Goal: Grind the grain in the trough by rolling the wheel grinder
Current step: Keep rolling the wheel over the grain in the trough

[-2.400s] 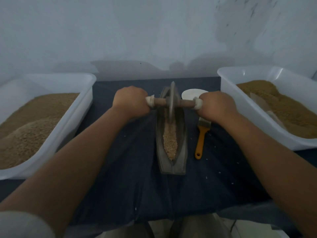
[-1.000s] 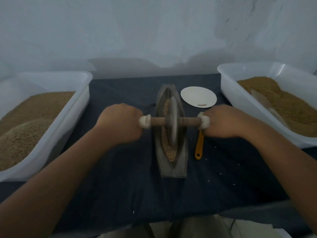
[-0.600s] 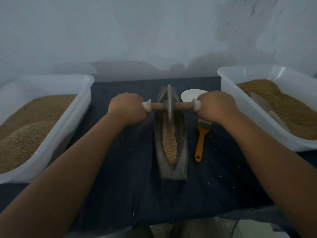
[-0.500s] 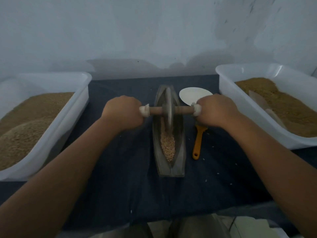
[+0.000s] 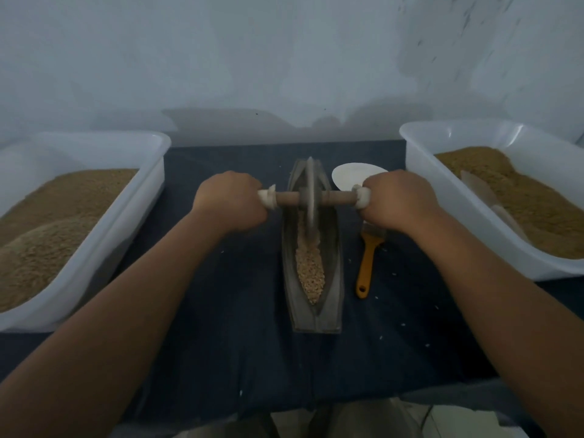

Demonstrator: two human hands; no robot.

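Both hands are engaged and set well apart, one on each side of the trough. The left hand [image 5: 229, 202] is wrapped round one pale-capped end of the brown wooden axle and the right hand [image 5: 396, 200] round the other. In my judgement this spreads the load evenly on the thin grey metal wheel grinder [image 5: 310, 197] between them and holds the disc upright. The wheel sits in the far half of the long dark boat-shaped trough [image 5: 331, 279]. The trough lies lengthwise away from the person, a sound line for a push-and-pull stroke. The pale coarse grain [image 5: 311, 273] lies in the channel, mostly on the near side of the wheel, and looks only partly broken.

An orange-handled brush [image 5: 368, 260] lies just beside the trough on the right, presumably for sweeping out the channel. A white round plate [image 5: 354, 177] sits beyond it, partly hidden by the right hand. A white plastic tub on the left [image 5: 136, 216] and another on the right [image 5: 420, 172] flank the work, each holding tan granular material within reach.

The table is covered by a dark blue cloth [image 5: 221, 327] with a few stray grains on it. A pale wall [image 5: 284, 58] stands close behind, scuffed at the upper right, and the light is dim
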